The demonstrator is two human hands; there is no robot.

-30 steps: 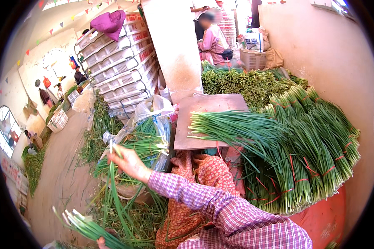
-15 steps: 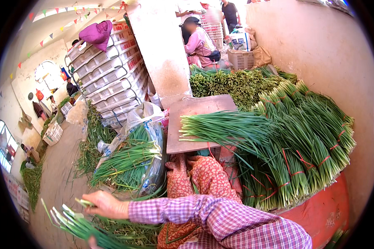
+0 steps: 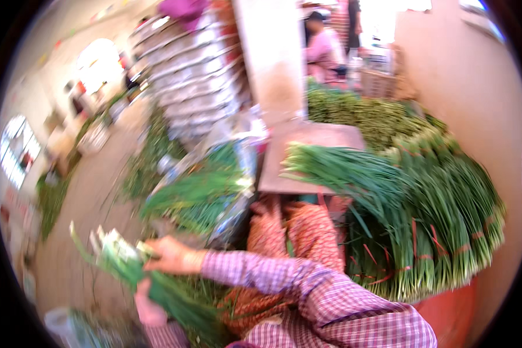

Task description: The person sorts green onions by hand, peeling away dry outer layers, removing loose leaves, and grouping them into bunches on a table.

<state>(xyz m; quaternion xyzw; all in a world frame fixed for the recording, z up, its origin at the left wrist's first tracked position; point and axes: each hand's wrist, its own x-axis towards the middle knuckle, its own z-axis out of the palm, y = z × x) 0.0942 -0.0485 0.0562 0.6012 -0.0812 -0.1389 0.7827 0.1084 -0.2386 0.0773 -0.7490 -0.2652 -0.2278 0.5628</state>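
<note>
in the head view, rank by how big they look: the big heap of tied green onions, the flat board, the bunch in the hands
1. heap of tied green onions
2. flat board
3. bunch gripped by the right hand and left hand; it sits nearer the camera, so its true size is unsure.

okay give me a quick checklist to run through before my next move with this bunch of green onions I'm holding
1. Right hand on the handful of green onions: ok, it grips near the cut ends.
2. Left hand supporting the handful from below: ok, though blurred.
3. Handful's cut ends lined up: cannot tell, motion blur.
4. Board free for work: not ok, loose green onions lie across it.
5. Tied bundles stacked steadily on the right: ok.
</note>
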